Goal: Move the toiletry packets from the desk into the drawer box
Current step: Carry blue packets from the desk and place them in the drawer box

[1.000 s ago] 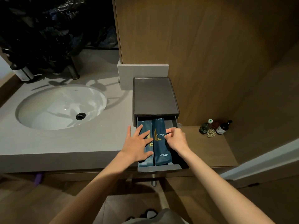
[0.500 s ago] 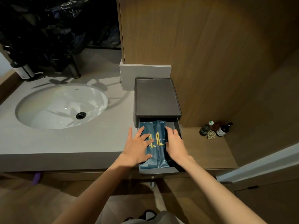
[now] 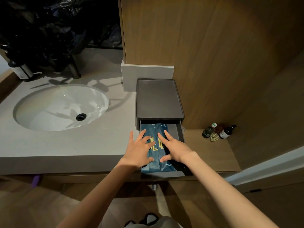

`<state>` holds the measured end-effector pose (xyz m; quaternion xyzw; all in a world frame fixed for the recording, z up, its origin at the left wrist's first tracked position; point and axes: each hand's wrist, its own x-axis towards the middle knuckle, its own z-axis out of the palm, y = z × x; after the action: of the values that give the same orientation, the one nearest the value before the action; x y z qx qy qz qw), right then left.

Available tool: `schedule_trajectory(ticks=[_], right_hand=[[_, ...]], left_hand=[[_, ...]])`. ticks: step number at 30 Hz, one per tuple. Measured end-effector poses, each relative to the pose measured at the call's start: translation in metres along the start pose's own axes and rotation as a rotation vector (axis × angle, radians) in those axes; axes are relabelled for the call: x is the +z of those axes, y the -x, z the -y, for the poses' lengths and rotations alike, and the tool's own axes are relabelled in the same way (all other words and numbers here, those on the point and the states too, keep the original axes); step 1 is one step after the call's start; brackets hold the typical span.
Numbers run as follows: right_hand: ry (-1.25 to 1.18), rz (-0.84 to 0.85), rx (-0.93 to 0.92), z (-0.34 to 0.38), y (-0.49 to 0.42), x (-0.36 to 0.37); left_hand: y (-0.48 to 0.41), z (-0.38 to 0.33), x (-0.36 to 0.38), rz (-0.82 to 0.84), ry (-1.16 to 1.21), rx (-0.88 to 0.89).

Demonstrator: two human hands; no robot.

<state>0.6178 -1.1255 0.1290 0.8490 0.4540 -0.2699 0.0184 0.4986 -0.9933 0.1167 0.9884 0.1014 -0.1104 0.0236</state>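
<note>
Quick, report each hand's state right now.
Left hand: open, fingers spread flat on the dark blue, gold-lettered toiletry packets in the grey drawer.
Right hand: open, flat on the same packets.

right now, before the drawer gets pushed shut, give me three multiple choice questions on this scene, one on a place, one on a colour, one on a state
1. Where do the packets lie?
A. in the basin
B. in the pulled-out drawer of the drawer box
C. on the box's lid

2. What colour are the packets?
A. red
B. white
C. dark blue

3. How do the left hand and right hand lie?
A. flat on the packets, fingers spread
B. both clenched into fists
C. one lifting a bottle

Answers:
1 B, the packets sit between the drawer's walls.
2 C, the wrappers are dark blue with gold marks.
3 A, straight fingers of both hands rest on the packets.
</note>
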Motion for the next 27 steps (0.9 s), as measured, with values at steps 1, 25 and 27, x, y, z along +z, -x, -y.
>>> schedule_trajectory(ticks=[1, 25, 27], right_hand=[[-0.002, 0.007, 0.012, 0.001, -0.001, -0.001], [-0.328, -0.373, -0.234, 0.006, 0.044, -0.023], [-0.494, -0.403, -0.273, 0.02, 0.051, -0.027]], left_hand=[[0.0, 0.0, 0.0, 0.002, 0.002, -0.001], [0.073, 0.006, -0.038, -0.553, 0.794, -0.369], [0.093, 0.015, -0.04, -0.633, 1.06, -0.467]])
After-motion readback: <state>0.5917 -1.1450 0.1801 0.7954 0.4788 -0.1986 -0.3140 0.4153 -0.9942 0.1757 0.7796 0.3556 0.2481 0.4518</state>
